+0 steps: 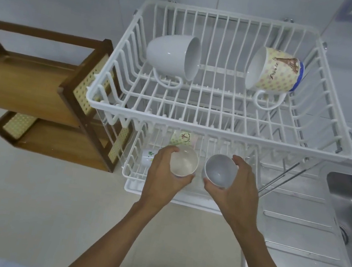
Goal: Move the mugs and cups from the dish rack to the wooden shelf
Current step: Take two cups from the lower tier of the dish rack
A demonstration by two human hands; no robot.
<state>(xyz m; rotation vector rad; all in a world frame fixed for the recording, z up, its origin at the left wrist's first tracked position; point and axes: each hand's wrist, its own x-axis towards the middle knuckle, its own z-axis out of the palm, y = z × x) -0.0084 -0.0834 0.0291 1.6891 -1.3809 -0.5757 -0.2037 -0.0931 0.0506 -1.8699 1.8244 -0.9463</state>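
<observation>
The left hand wraps a white cup, the right hand a grey-white cup, both over the dish rack's lower tier; 2 mugs lie on the upper tier.

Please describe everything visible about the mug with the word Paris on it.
The Paris mug looks ceramic, cream with small pink dots, an Eiffel Tower picture and a blue base edge. It lies on its side on the upper tier of the white dish rack, at its back right, mouth facing left, white handle pointing toward the camera. No hand touches it.
</observation>
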